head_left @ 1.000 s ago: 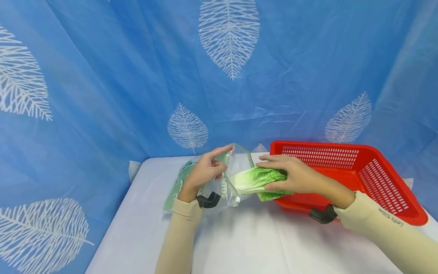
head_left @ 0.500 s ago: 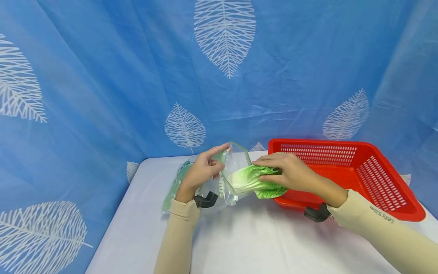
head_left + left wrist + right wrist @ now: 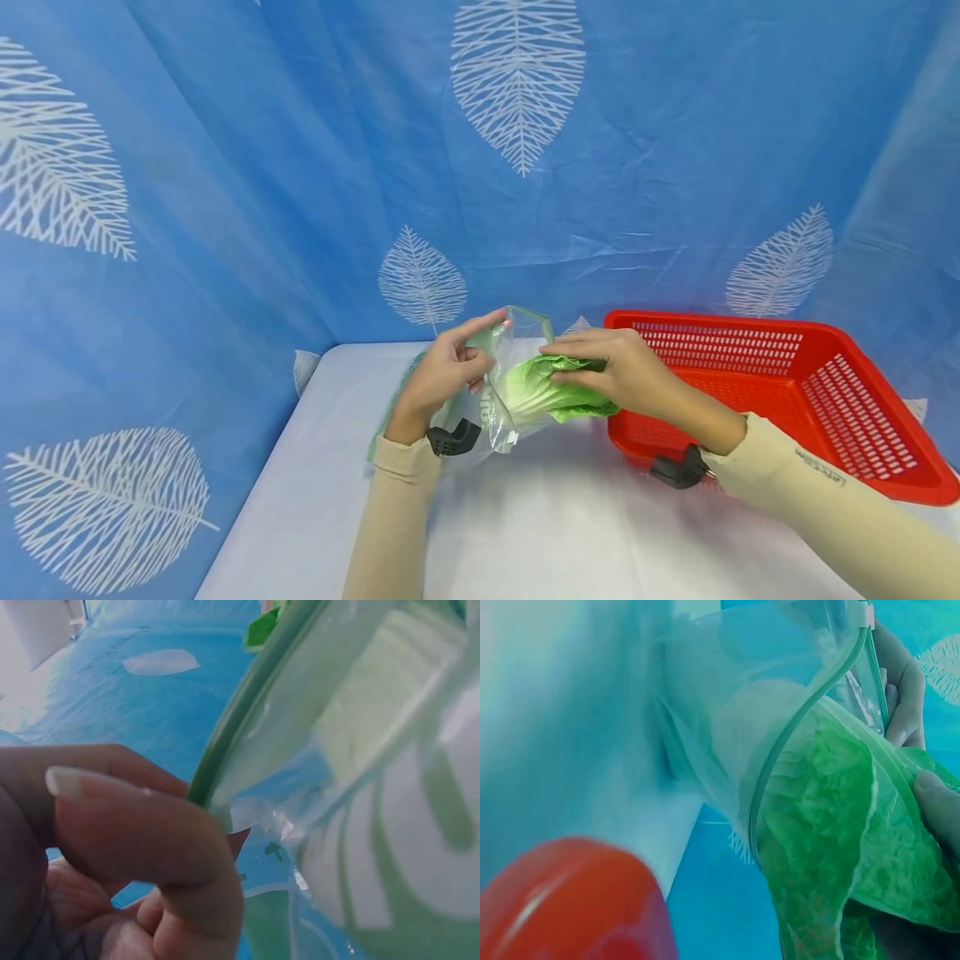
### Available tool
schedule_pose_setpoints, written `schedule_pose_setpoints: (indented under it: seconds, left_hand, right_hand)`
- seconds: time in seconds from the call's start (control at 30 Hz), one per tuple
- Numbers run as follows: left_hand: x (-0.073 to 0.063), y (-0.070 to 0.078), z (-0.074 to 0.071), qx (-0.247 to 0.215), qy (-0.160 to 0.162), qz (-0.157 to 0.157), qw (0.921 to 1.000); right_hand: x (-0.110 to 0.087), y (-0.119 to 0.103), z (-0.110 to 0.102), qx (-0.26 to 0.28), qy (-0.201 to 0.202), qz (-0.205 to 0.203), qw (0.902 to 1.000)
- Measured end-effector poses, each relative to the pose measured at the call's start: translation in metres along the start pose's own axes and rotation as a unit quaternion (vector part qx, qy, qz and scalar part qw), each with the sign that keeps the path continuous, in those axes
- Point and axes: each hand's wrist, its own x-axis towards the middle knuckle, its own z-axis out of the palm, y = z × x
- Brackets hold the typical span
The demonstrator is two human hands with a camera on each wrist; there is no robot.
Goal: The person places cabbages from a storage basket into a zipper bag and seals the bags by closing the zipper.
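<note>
Evidently the leafy vegetable [image 3: 561,402] lay partly in the mouth of the clear bag [image 3: 495,421], above the white cloth-covered table [image 3: 540,517]. Leaf: crinkled surface, frilled green margin, smoother pale rib. Bag: thin, glossy, creased film with a green zip rim [image 3: 780,741]. Red basket [image 3: 720,320], near the right forearm: plastic, slotted walls, rounded corners.

Left hand [image 3: 446,375] pinched the bag at its mouth, index finger extended, other fingers bent. Right hand [image 3: 630,375] pinched the vegetable between thumb and fingers near its leafy end.

The right wrist view gave the pale stem through the film, plus a whitish slider [image 3: 866,615] at one end of the rim; in the head view the stem was less distinct. Only the left wrist view enlarged the bag's green-and-white print [image 3: 427,900].

Long axis ran roughly left to right in the head view, slightly slanted; stem end pointed left into the bag, frilled end right, toward the basket.
</note>
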Motion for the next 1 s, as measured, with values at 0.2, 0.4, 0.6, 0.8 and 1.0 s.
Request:
schedule_pose_setpoints:
  seconds: [0.2, 0.4, 0.6, 0.8, 1.0]
  left_hand:
    - [0.001, 0.0, 0.0, -0.016, -0.009, 0.0, 0.9998]
    - [-0.002, 0.001, -0.003, -0.036, 0.011, 0.013, 0.9992]
    - [-0.007, 0.005, -0.01, -0.037, 0.029, 0.018, 0.9987]
    - [-0.009, 0.006, -0.014, -0.034, 0.019, 0.025, 0.9989]
    - [-0.009, 0.006, -0.011, -0.029, 0.009, 0.035, 0.9989]
  right_hand:
    - [0.009, 0.004, 0.02, 0.012, 0.013, 0.011, 0.9998]
    - [0.015, -0.001, 0.034, 0.018, 0.041, 0.014, 0.9989]
    - [0.023, -0.004, 0.044, 0.044, 0.022, 0.059, 0.997]
    - [0.024, -0.002, 0.048, 0.034, -0.028, 0.114, 0.9924]
    - [0.027, -0.009, 0.049, 0.006, -0.046, 0.054, 0.9974]
